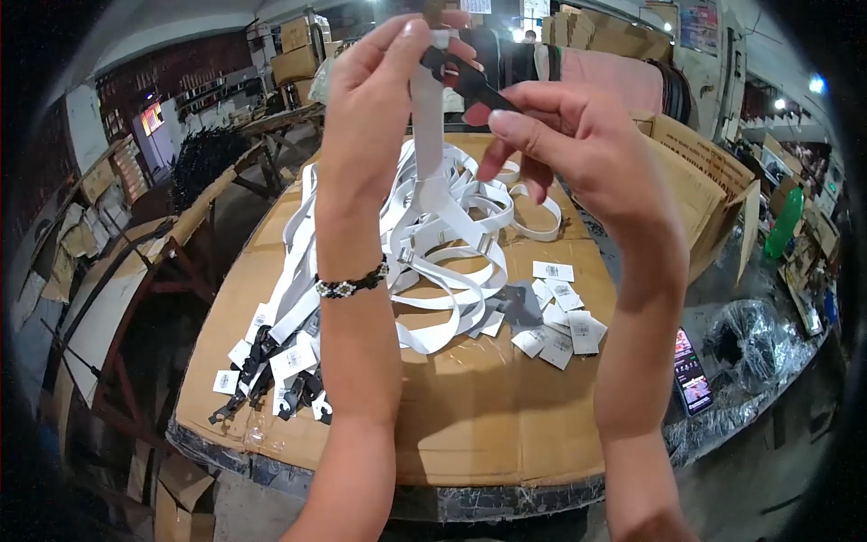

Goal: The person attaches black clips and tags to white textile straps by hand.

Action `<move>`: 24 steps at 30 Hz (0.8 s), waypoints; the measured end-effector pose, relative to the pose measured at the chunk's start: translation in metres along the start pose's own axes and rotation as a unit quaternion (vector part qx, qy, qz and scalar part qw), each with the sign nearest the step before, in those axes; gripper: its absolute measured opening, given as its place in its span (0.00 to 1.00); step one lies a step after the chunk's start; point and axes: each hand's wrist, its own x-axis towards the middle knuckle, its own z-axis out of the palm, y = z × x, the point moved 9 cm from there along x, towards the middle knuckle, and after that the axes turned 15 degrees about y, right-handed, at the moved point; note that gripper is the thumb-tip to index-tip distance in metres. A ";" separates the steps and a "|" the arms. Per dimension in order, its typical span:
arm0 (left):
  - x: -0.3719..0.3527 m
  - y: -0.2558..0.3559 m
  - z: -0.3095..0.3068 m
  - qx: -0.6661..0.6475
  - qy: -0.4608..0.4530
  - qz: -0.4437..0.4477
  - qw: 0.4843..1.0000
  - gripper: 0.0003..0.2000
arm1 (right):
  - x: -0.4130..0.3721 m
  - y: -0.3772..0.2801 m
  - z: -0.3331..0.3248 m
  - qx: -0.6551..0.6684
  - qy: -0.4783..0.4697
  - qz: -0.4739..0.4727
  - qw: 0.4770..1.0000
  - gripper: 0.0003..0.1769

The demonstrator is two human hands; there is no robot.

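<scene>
Raised high in front of me, my left hand point(366, 113) is closed around the top end of a white elastic strap point(430, 135), part of a Y-shaped set like suspenders that hangs down to the pile. A black strip with a slotted end point(471, 83) stretches between both hands. My right hand point(582, 144) pinches its lower end between thumb and fingers. Below lies a tangled heap of white straps point(470, 289) with metal adjusters. Several black strap ends point(257, 361) with white tags are gathered at the left. Loose white tags point(560, 316) lie on the right.
Cardboard point(470, 434) covers the worktable. A phone point(693, 375) with its screen lit and a clear plastic-wrapped roll point(745, 339) lie at the right edge. An open carton point(700, 181) stands behind them. Another long bench point(208, 199) runs along the left.
</scene>
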 end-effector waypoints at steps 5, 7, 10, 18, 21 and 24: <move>-0.008 0.011 0.014 -0.057 0.090 -0.008 0.994 0.16 | -0.002 0.001 0.003 0.069 -0.030 0.014 0.997 0.21; -0.009 0.013 0.017 -0.064 0.094 -0.056 0.992 0.17 | -0.002 0.000 0.006 0.117 -0.044 0.025 0.992 0.21; -0.011 0.017 0.012 -0.025 0.079 -0.080 0.993 0.18 | -0.001 -0.001 0.013 0.164 -0.056 0.036 0.984 0.20; -0.011 0.015 0.023 -0.041 0.023 -0.045 0.998 0.18 | 0.000 0.004 0.024 0.197 -0.063 0.063 0.976 0.17; -0.009 0.014 0.022 0.044 0.010 -0.007 0.999 0.19 | 0.002 0.008 0.026 0.207 -0.043 0.072 0.975 0.17; -0.008 0.010 0.025 0.014 0.036 -0.036 0.999 0.21 | 0.006 0.008 0.025 0.224 -0.015 0.044 0.974 0.18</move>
